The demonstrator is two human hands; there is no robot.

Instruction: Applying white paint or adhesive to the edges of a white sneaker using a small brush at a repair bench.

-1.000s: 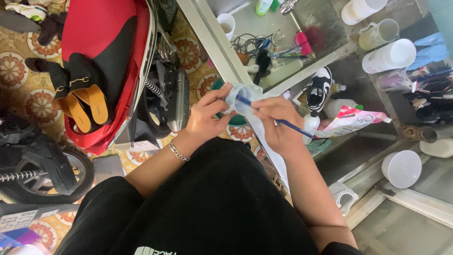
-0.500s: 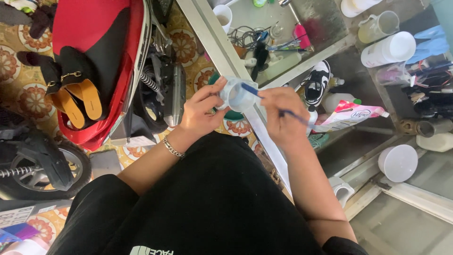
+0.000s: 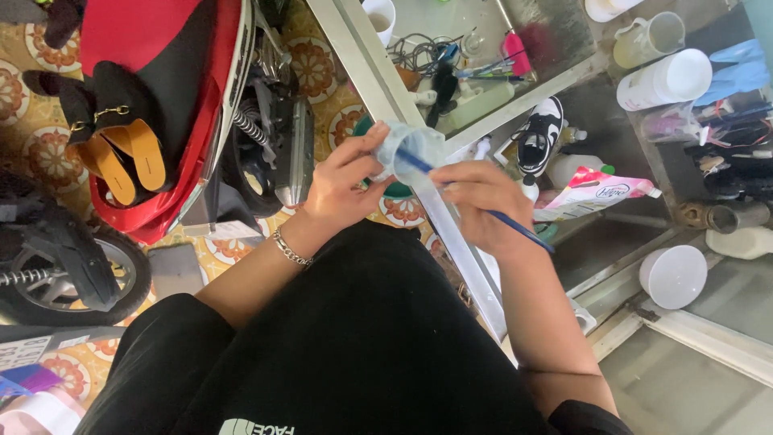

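Holding a small pale translucent piece (image 3: 409, 150) up over my lap, I pinch it by its left side with my left hand (image 3: 342, 187), fingers curled around its edge and a chain bracelet (image 3: 290, 248) on that wrist. My right hand (image 3: 477, 203) is closed around a thin blue brush handle (image 3: 515, 228), whose front end reaches onto the piece while the rear end sticks out past my wrist. Just beyond the hands a metal table edge (image 3: 362, 60) runs diagonally. A black and white sneaker (image 3: 538, 135) lies on the shelf below it, near a pink and white pouch (image 3: 592, 192). To the left, tan sandals (image 3: 129, 159) rest on a red scooter (image 3: 129, 48)
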